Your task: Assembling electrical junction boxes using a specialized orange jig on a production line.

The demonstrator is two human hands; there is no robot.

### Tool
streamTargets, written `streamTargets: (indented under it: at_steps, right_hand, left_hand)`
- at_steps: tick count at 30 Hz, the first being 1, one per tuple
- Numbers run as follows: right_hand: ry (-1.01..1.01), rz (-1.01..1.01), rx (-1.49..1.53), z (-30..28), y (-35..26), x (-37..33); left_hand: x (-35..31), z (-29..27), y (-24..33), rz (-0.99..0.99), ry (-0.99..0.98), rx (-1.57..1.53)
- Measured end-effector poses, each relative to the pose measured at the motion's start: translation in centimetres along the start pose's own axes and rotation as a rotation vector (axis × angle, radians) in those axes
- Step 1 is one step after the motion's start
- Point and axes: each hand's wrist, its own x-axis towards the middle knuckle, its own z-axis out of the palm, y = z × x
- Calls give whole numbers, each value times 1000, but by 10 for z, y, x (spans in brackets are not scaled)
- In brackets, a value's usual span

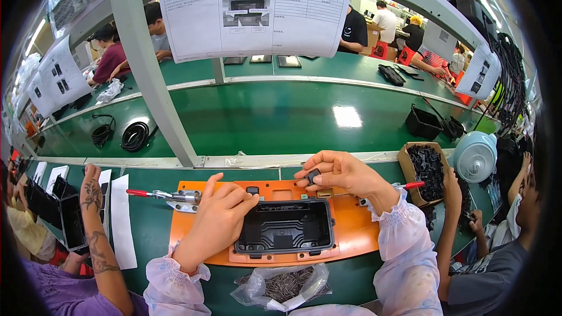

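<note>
Head view: your right hand [345, 174] pinches a small black part [312, 177] between its fingers above the orange fixture [358, 231]; your left hand [221, 216], fingers loosely spread, is at the black box [285, 225]. The box seems seated, uncovered; the part looks yet unplaced.

A green bench [151, 222] carries an orange board [362, 231], bagged screws [287, 284], a cardboard box [407, 177].
</note>
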Motion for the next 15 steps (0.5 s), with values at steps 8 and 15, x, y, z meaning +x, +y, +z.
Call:
streamTargets:
  at_steps: [8,15]
  right_hand:
    - [45,-58,-567,-9,-14,0]
    - [-16,49,-887,9,-25,10]
  left_hand:
    - [0,1,16,26,26,153]
    - [2,1,11,46,-2,138]
